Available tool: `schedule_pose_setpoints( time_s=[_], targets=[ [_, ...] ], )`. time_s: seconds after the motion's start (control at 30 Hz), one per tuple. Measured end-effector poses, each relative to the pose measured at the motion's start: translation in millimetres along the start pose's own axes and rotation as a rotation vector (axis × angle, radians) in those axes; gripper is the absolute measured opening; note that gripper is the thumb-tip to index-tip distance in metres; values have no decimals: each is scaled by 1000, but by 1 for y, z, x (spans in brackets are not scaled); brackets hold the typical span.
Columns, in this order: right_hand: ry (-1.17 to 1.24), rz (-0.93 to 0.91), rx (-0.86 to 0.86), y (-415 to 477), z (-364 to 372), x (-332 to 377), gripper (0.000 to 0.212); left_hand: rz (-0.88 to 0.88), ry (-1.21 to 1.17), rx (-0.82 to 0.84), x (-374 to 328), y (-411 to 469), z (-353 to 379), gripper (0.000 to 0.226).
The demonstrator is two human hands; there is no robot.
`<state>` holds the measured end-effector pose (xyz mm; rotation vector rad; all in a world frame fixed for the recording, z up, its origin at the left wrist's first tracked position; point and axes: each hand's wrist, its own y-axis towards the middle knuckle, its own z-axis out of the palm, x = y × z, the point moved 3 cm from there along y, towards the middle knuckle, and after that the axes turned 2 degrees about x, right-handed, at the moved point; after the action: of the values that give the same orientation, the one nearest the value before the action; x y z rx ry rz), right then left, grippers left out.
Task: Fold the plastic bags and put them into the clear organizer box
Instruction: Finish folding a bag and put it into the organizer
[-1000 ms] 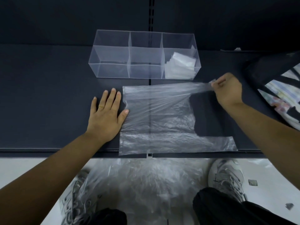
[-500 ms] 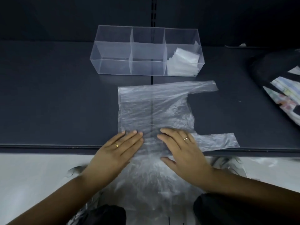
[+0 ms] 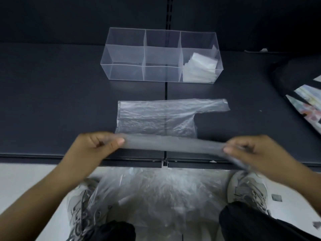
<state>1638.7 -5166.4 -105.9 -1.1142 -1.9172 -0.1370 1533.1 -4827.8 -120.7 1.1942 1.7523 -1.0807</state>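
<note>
Dark desk (image 3: 52,105) above a pale floor (image 3: 26,180). The left grip (image 3: 97,146) and right grip (image 3: 257,152) pinch the raised near edge of a clear plastic bag (image 3: 156,119). Beyond it, a clear box (image 3: 125,72) holds folded bags (image 3: 199,66) in its right compartment.

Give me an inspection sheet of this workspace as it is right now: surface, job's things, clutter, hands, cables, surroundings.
Surface: dark shelf, two panels meeting at a centre seam.
Job's things: plastic bag lies flat, near edge raised off the shelf; clear organizer box stands behind it, with folded bags in its right end.
Clutter: dark printed bag at the right edge; small white scrap behind it.
Grippers: left hand and right hand each pinch the bag's near edge.
Cables: nothing seen.
Surroundings: pile of loose plastic bags on the pale floor, between grey shoes.
</note>
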Motion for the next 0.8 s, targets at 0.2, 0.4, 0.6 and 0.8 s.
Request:
schedule_pose_setpoints(
  time_s=[0.2,0.4,0.6,0.8],
  targets=[
    [320,103,-277,43,-47,-33,25,-66,-96,-124,3,54,-16,9],
    [235,248,-466,93,-36,-68,27,-89,119,-260,20,99,-8,17],
    [18,265,-510,106,-35,-67,29,129,626,-470,6,90,0,29],
    [-374,125,-724,98,-25,-14,30,521,916,-1,5,70,58,45]
  ],
)
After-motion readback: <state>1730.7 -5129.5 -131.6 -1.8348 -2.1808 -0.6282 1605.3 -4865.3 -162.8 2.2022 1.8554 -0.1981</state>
